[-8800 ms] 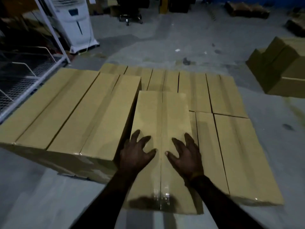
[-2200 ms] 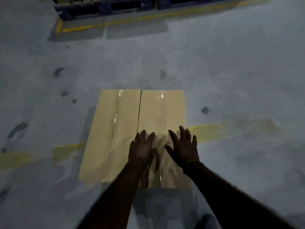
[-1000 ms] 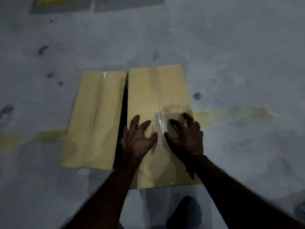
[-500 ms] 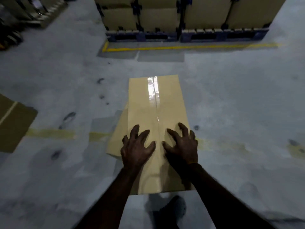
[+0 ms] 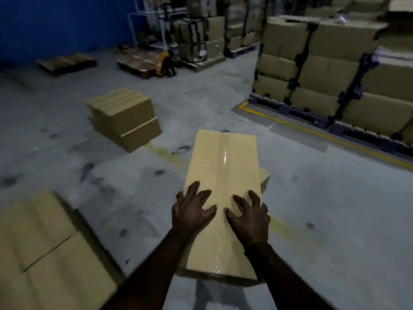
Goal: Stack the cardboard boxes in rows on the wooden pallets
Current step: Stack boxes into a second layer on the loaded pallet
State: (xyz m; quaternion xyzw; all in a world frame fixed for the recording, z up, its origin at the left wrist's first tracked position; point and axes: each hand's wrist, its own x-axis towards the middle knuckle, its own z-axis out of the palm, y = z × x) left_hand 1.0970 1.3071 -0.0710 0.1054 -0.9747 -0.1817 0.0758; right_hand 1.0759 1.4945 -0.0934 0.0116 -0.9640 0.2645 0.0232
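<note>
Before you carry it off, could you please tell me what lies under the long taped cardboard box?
A corner of another flat cardboard box shows beneath the long taped cardboard box; the rest is covered.

You stand in a warehouse: strapped carton stacks sit on dark pallets; left of them, a yellow pallet jack and a blue wall.

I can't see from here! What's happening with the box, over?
Left hand and right hand spread on the long box. Box carried over floor. Small box stack ahead left, not blocking.
</note>
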